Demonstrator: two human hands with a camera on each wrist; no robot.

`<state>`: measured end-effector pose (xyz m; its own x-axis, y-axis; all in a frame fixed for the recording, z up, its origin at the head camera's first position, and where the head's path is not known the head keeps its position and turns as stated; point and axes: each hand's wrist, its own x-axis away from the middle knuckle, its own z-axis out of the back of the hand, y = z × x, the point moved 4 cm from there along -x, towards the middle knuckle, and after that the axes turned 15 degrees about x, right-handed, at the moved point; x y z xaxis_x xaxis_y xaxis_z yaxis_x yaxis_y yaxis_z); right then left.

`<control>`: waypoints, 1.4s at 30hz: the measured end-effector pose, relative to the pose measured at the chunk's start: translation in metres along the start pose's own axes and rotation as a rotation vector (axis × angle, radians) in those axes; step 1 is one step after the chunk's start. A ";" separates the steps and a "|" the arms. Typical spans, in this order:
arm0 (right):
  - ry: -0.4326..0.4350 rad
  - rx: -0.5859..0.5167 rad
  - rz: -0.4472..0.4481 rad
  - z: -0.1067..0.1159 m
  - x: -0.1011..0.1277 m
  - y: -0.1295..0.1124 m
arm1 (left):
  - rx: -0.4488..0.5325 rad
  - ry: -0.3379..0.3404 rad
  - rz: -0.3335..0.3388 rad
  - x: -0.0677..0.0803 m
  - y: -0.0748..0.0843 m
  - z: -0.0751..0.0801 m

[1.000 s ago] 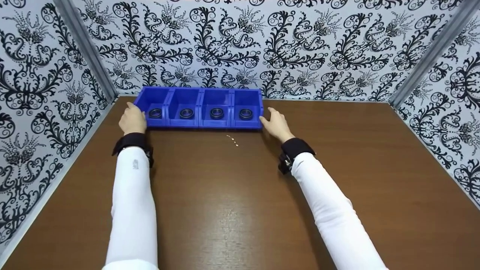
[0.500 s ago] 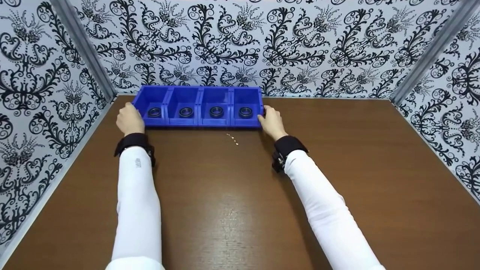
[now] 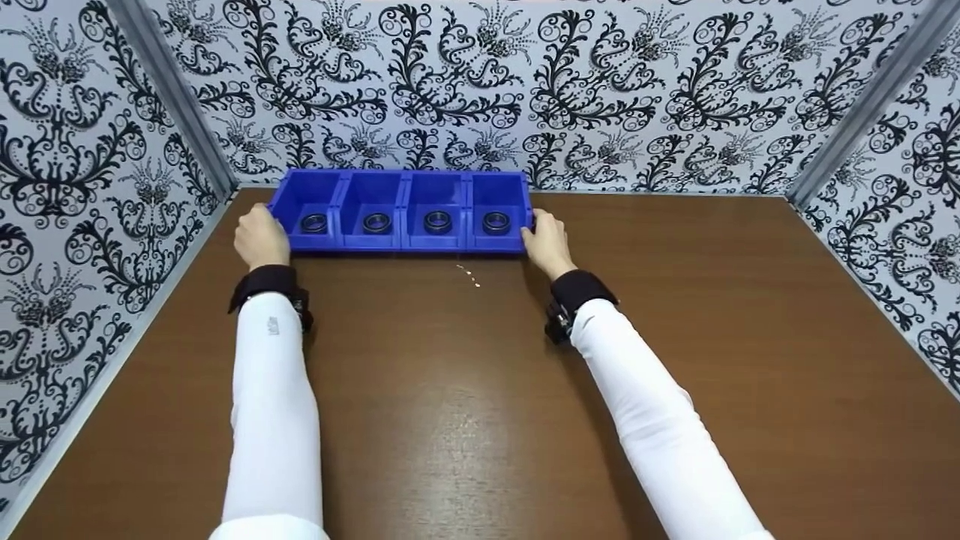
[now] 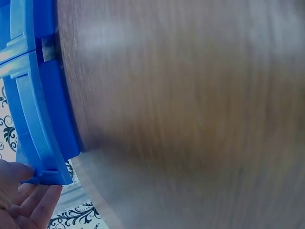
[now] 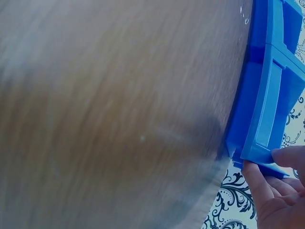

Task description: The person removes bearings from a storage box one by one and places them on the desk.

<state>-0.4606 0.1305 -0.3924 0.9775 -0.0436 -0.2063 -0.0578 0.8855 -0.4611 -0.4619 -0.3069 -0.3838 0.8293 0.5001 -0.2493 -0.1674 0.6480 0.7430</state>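
Note:
A row of joined blue bins (image 3: 397,241) stands at the back of the brown table (image 3: 465,405), and each compartment holds one black ring (image 3: 437,221). My left hand (image 3: 260,234) holds the row's left end. In the left wrist view its thumb and fingers (image 4: 38,205) pinch the bin's corner (image 4: 45,119). My right hand (image 3: 547,238) holds the right end. The right wrist view shows its fingers (image 5: 259,186) under the bin's corner (image 5: 267,95), with the thumb on the other side of it.
Patterned black-and-white walls (image 3: 525,90) close in the table at the back and on both sides. A few tiny bright specks (image 3: 471,275) lie just in front of the bins. Bare tabletop stretches from the bins towards me.
My right hand moved left and forward from beside the bins to take hold of their right end. The left hand stayed at the left end.

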 end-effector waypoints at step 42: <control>-0.050 -0.099 -0.005 0.032 0.023 0.044 | 0.132 -0.160 -0.089 0.036 0.010 0.009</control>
<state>-0.4340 0.1834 -0.3897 0.9867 -0.0228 -0.1611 -0.0698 0.8353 -0.5454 -0.4288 -0.2877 -0.3800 0.9133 0.3400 -0.2243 -0.0267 0.5995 0.7999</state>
